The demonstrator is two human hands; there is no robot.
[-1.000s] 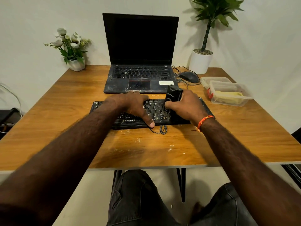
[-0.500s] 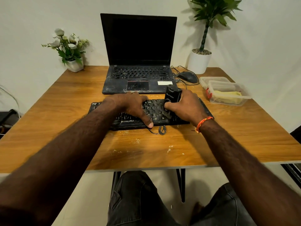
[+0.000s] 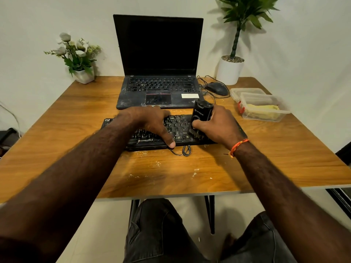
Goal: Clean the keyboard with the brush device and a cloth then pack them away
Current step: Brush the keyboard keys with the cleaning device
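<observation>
A black keyboard (image 3: pixel 178 128) lies across the middle of the wooden table (image 3: pixel 76 130), dusted with pale specks. My left hand (image 3: pixel 152 122) rests on its left half, fingers spread over the keys and thumb at the front edge. My right hand (image 3: pixel 218 126) grips a black brush device (image 3: pixel 202 112), held upright with its bristles down on the keys right of centre. A yellow cloth (image 3: pixel 264 111) lies inside a clear plastic box (image 3: pixel 266 118) at the right of the table.
An open black laptop (image 3: pixel 159 88) stands behind the keyboard, with a mouse (image 3: pixel 216 88) and cables to its right. A flower pot (image 3: pixel 83 74) sits back left, a potted plant (image 3: pixel 229 70) back right. The keyboard's coiled cable (image 3: pixel 185 150) and crumbs lie in front.
The brush device in my right hand has shifted slightly along the keys. My left hand stays on the keyboard.
</observation>
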